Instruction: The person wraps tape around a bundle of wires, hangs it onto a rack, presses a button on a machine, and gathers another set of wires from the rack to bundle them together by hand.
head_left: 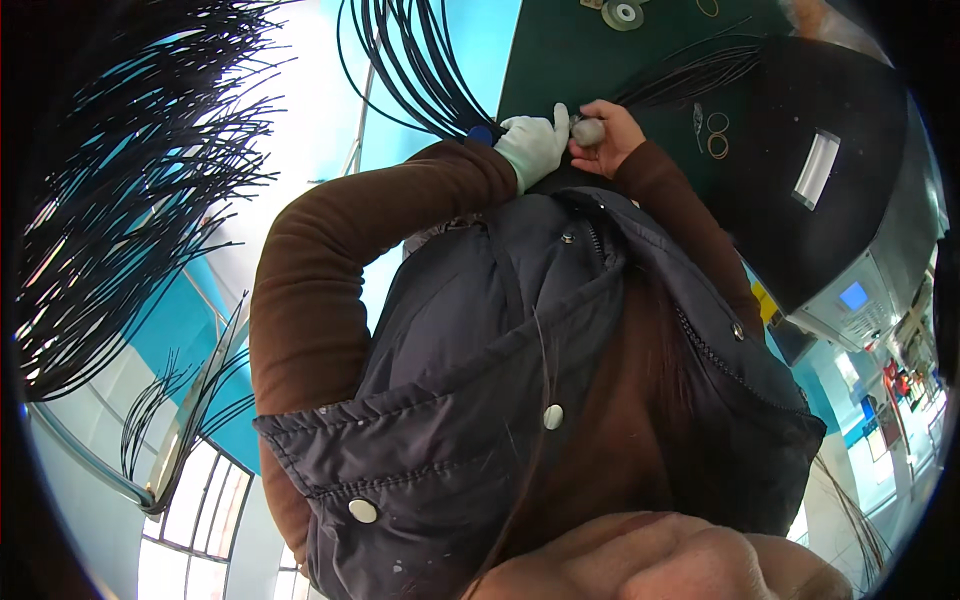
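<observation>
My left hand [535, 148], in a white glove, is at the near edge of the dark green table, with its fingers curled and one finger raised. Close to its fingertips, my right hand [615, 138] is closed in a pinch. A whitish, rounded covering [588, 132] shows at a right fingertip. Whatever lies between the fingers is too small and too hidden to name. Long black cables [425, 75] run from the upper left toward my left wrist, beside a round blue piece [482, 133]. Another bundle of thin black cables [690, 78] fans out on the table beyond my right hand.
The green table [570, 50] carries a roll of tape [622, 13] and small brown rings [718, 145]. A black-topped machine [850, 130] with a small screen [853, 295] stands at right. Many black cables [150, 180] hang at left; a metal rail [90, 460] is below them.
</observation>
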### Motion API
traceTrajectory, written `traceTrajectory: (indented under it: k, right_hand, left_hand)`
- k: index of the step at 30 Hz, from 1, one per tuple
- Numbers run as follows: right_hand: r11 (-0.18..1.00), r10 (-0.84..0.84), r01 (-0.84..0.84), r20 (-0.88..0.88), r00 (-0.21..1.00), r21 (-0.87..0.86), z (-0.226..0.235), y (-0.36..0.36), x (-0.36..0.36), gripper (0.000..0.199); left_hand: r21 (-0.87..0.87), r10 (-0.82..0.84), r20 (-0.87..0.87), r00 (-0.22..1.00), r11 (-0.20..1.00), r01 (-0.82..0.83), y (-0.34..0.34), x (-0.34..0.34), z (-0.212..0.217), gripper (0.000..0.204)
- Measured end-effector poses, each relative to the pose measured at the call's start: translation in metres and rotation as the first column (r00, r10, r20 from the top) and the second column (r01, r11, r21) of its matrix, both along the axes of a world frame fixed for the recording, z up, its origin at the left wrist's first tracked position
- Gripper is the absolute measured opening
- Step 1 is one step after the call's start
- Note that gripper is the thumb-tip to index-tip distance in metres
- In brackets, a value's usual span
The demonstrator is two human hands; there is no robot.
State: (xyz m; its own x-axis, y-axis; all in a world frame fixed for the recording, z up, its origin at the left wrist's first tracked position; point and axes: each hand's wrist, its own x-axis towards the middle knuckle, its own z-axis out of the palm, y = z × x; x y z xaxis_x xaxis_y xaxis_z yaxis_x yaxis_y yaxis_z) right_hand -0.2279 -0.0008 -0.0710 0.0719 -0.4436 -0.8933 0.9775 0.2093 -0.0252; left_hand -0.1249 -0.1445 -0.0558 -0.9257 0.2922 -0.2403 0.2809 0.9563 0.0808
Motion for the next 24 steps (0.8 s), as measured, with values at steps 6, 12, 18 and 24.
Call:
traceTrajectory:
  k: [6,12,18,24]
  right_hand:
    - [0.946,0.312,-0.274,-0.254,0.916,0.173,0.025,-0.005,0.001,0.023]
    - [0.922,0.327,-0.246,-0.264,0.907,0.298,0.015,-0.016,-0.011,0.022]
    - [0.915,0.362,-0.266,-0.324,0.874,0.304,0.017,-0.032,-0.014,0.022]
    - [0.894,0.385,-0.301,-0.223,0.896,0.332,0.014,-0.03,-0.015,0.021]
  left_hand:
    - [0.067,0.052,0.162,0.985,0.996,-0.064,-0.002,-0.004,0.005,0.047]
    - [0.076,0.047,0.185,0.982,0.995,-0.062,-0.001,-0.005,0.004,0.048]
    - [0.105,0.075,0.22,0.973,0.989,-0.1,-0.002,-0.005,0.001,0.048]
    - [0.106,0.073,0.203,0.977,0.99,-0.096,-0.002,-0.003,0.001,0.048]
